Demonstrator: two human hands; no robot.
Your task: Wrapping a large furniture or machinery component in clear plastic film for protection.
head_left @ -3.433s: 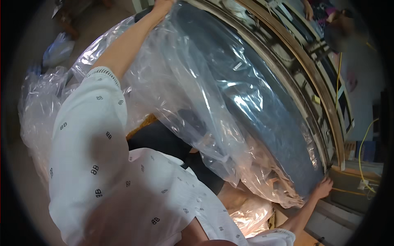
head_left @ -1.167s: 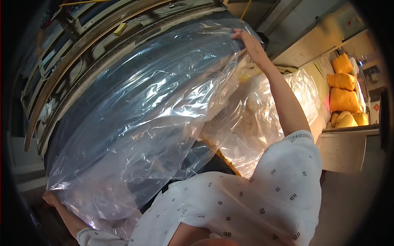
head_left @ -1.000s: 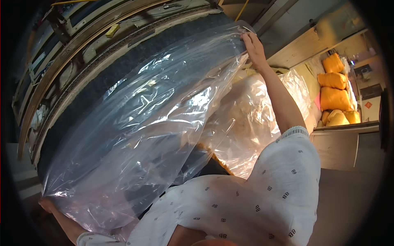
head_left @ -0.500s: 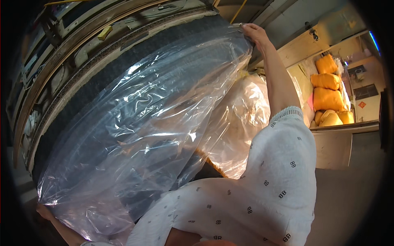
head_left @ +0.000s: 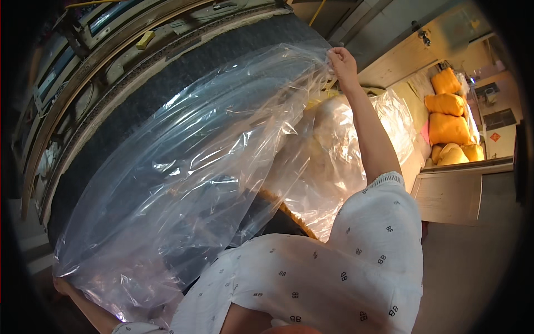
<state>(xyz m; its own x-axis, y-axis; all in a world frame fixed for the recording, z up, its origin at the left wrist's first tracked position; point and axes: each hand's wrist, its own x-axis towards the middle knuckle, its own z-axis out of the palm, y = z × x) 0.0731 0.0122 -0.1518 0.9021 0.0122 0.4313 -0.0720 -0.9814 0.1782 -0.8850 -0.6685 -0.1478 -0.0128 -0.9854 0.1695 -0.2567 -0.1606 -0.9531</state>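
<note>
A wide sheet of clear plastic film (head_left: 183,161) is stretched between my two hands over a dark worktop (head_left: 267,30). My right hand (head_left: 341,62) pinches the film's far right corner, its arm reaching out. Far out at the lower left, my left hand (head_left: 62,285) grips the opposite corner; its fingers are partly hidden by the film and dim light. The film is creased and shiny, sagging towards my body. Under its near part a dark surface shows through.
More crumpled clear plastic (head_left: 317,161) lies right of the film, lit warmly. A long machine frame with rails (head_left: 61,106) runs along the far left, a yellow block (head_left: 146,40) on it. Stacked orange bundles (head_left: 448,128) stand at the right behind a wooden panel (head_left: 448,197).
My right hand has come slightly down and nearer with its corner of film. The film has slackened and bunched near that hand, uncovering more of the worktop's far edge.
</note>
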